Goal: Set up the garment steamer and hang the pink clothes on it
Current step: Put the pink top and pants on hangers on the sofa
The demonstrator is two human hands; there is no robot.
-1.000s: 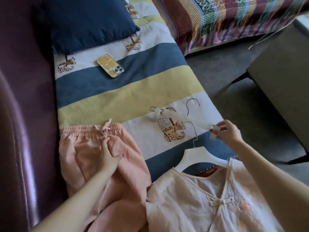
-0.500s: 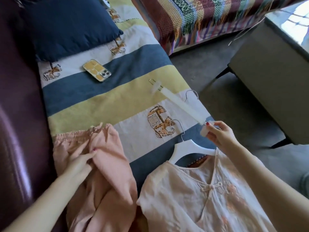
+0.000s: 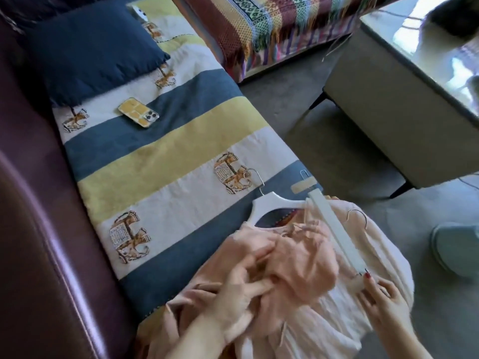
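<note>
Since a second ago, the salmon-pink drawstring trousers [image 3: 293,257] have been carried rightward off the open stripes of the striped elephant-print sofa cover [image 3: 160,161] and now lie bunched on the pale pink button-front blouse [image 3: 363,304]. The white bar-shaped clip hanger [image 3: 334,229] has also come off the cover and now lies slanted across the blouse.

Taking that cover as the landmark and reading left to right: a dark purple leather sofa back [image 3: 33,203] rises along its left edge, with a navy square cushion [image 3: 88,50] at the far end. A phone in a yellow patterned case [image 3: 138,115] lies on a blue stripe below the cushion. At the cover's near right corner the left hand [image 3: 241,296] has its grip closed in the trousers' gathered waist. Just right of it, the blouse sits on a white wooden shoulder hanger [image 3: 272,202]. The right hand [image 3: 383,301] pinches the clip hanger's near end, fingers together on it. Beyond the cover's right edge stand grey carpet and a low glass-topped grey bench [image 3: 404,104].

As a judgement, the task is early: the blouse is hung on its hanger, and the trousers are not yet clipped. No steamer is in view, so setting it up and hanging both garments remain.
</note>
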